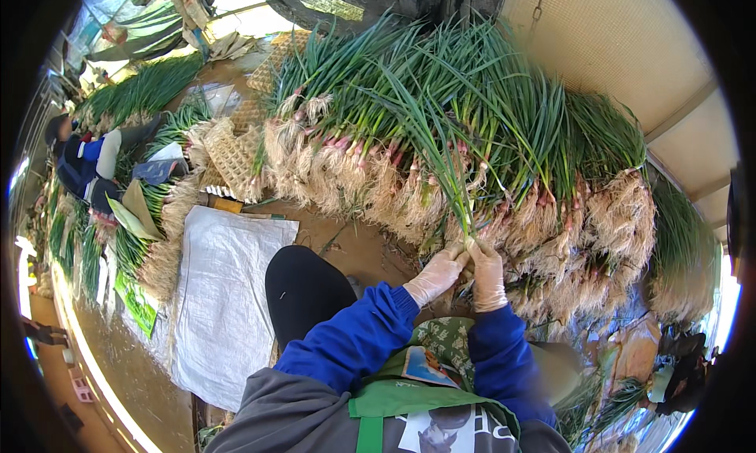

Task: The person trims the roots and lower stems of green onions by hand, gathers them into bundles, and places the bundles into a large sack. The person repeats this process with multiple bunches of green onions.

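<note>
Both hands wear pale, thin gloves and meet at the root end of a small bunch of green onions [452,178], whose long leaves point away from me. My left hand [438,274] pinches the lower stems from the left. On the right, my right hand [487,270] grips the same stem ends, its fingertips touching those of the left. Beyond the hands lies a large heap of green onions [366,134] with leafy tops to the back and pale, tangled roots [407,205] toward me. The fingers partly hide the held roots.
A white woven sack [227,305] lies left of my knee, near textured tan mats [236,163]. At the far left a person [88,157] sits among more onion piles [171,240]. Another person [682,370] is partly visible at the lower right. A tan panel [614,39] rises at the back right.
</note>
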Demonstrator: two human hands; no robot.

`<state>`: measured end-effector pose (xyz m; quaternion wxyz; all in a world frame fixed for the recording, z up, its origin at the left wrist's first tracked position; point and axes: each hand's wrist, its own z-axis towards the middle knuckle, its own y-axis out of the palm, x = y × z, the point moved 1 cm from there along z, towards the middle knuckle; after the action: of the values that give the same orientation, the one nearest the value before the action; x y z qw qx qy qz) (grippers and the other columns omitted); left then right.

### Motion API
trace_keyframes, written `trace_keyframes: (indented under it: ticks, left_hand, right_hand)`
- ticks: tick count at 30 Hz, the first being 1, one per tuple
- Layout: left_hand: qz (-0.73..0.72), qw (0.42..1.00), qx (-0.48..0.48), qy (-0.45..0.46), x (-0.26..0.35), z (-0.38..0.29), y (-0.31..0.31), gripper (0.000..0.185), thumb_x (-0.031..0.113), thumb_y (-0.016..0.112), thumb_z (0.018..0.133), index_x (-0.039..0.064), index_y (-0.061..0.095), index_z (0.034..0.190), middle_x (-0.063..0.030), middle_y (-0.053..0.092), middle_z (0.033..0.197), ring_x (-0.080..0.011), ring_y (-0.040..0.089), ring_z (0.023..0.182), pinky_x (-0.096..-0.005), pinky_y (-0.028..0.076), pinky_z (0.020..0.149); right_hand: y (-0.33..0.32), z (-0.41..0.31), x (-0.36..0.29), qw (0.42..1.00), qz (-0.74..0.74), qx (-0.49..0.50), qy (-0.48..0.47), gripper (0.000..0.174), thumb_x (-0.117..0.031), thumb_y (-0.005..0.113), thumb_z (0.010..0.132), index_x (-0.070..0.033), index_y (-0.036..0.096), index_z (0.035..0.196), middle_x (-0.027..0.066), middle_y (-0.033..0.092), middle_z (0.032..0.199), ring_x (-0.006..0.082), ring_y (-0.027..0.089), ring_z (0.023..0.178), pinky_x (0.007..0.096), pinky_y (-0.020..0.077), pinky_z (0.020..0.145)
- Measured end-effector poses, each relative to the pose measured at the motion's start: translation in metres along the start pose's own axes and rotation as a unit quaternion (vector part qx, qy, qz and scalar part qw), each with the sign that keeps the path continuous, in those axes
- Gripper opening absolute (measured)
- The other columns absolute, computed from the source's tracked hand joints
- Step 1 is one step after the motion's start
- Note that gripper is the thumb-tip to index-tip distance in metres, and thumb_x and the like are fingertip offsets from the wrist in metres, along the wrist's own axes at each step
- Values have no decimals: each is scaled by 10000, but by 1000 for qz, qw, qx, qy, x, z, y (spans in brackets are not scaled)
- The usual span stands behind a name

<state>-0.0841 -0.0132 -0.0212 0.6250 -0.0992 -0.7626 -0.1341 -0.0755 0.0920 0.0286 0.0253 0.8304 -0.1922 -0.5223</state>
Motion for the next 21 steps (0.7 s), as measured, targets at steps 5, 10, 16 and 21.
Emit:
trace_keyframes:
  ticks: [5,10,16,21]
  left_hand:
    - [-211,971,51,-103,-13,-18,6,241,187,422,974,20,596,978,-23,594,762,-81,504,622,-228,430,580]
    - [-216,965,113,-93,23,-45,-16,225,224,466,968,57,593,887,23,543,706,-36,445,570,-176,354,477]
    - [-353,934,9,-50,76,-23,-53,298,267,501,949,7,569,1078,73,353,537,-24,288,426,-192,236,396]
    - [-315,941,-46,-118,59,-17,-36,398,297,475,954,-14,502,1201,48,412,579,-52,354,480,-189,298,455]
  right_hand:
    - [-2,-5,26,982,77,112,-131,206,-255,592,906,-56,634,877,-44,530,680,47,424,522,200,356,464]
    - [-53,1,7,972,-24,93,-213,181,-198,606,892,-18,627,904,2,598,785,111,533,708,241,429,672]
    - [-82,11,-3,618,-730,-278,-83,412,-368,578,857,-84,593,1155,127,655,948,267,641,858,381,513,741]
    - [-137,129,-84,686,-631,274,-238,348,-299,547,886,-105,563,1174,92,650,905,255,651,793,376,532,697]
